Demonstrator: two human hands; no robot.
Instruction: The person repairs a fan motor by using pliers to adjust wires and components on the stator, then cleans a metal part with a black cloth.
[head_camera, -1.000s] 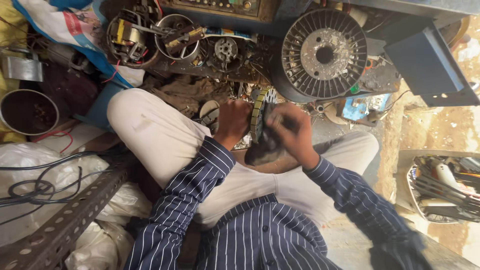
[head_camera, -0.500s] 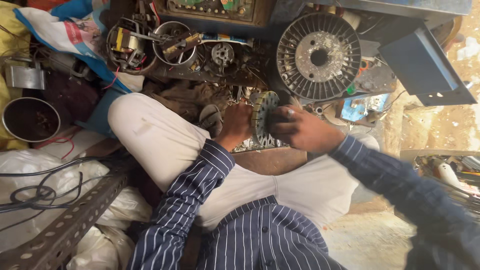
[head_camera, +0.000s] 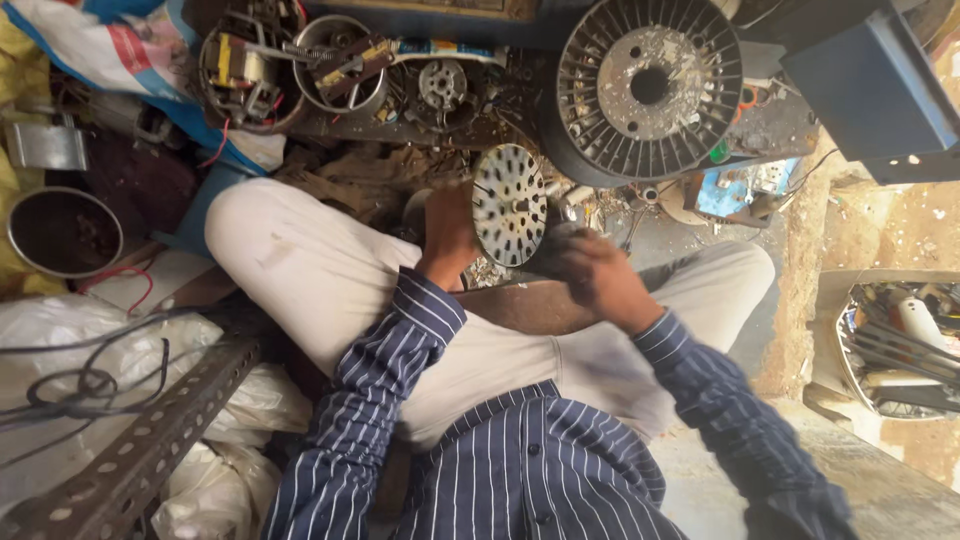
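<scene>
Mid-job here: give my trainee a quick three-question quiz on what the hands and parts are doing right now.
1. True or false: the left hand holds the perforated metal disc.
2. What lies just beyond the disc? A) finned round spool B) a red bucket C) a glass bottle
3. Which hand is motion-blurred?

Key:
1. True; it stands on edge between the knees.
2. A.
3. The right hand; its grip cannot be made out.
</scene>
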